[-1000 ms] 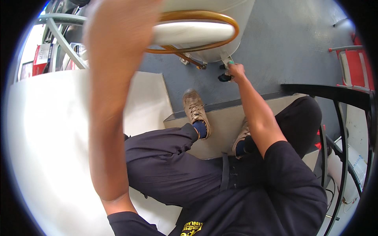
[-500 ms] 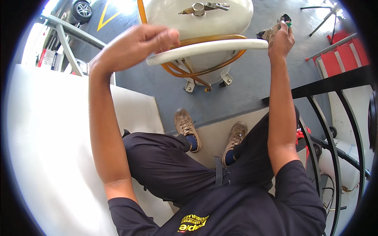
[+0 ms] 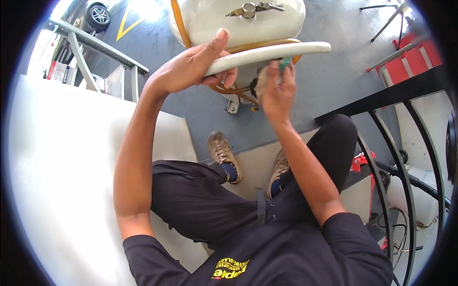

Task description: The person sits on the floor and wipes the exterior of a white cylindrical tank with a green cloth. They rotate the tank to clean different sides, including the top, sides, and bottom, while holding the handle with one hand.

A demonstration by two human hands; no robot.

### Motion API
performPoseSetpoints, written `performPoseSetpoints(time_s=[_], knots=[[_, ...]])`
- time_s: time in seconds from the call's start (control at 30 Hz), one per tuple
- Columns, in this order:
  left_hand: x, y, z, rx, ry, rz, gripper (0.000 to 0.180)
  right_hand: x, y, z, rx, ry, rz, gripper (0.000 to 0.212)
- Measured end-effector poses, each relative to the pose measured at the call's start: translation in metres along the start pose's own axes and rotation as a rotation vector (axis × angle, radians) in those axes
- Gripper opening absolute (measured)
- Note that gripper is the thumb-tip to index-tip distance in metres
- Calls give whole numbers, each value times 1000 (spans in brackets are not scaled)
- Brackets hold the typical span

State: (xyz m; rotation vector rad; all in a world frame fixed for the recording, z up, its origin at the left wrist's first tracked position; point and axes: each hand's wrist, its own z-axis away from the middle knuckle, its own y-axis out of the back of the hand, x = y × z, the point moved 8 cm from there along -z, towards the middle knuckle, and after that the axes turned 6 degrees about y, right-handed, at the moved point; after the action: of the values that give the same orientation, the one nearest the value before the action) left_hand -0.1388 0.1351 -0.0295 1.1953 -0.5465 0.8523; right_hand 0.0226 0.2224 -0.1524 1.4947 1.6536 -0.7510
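In the head view, the left hand (image 3: pixel 193 66) loosely holds the left end of the curved white handle (image 3: pixel 272 53), fingers curled beneath, thumb raised; the right hand (image 3: pixel 279 97), below the handle's right half, closes round a crumpled beige cloth (image 3: pixel 261 86), though blur hides the exact grip; the step looks like wiping; the next move seemingly calls for steadying the handle and clearing the amber hose (image 3: pixel 179 24) around it.

Bright daylight fills the scene, bleaching the white panel (image 3: pixel 57 181) on the left almost featureless and glaring off the floor (image 3: pixel 334 52) at upper left. Motion blur softens the right hand (image 3: pixel 278 97); fisheye distortion bends the railing (image 3: pixel 391 97) at right, inside dark corners.
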Motion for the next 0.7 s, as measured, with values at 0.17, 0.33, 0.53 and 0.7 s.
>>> performPoseSetpoints(time_s=[0.17,0.33,0.53,0.7], knots=[[7,-6,-8,52,-111,91,106,-10,-28,22,20,315,316,52],[27,0,-11,464,-349,7,111,-28,-57,54,-203,462,464,53],[51,96,43,862,-509,151,67,-32,-9,19,141,418,265,40],[55,78,41,906,-346,-95,56,-24,-35,34,-56,538,525,47]])
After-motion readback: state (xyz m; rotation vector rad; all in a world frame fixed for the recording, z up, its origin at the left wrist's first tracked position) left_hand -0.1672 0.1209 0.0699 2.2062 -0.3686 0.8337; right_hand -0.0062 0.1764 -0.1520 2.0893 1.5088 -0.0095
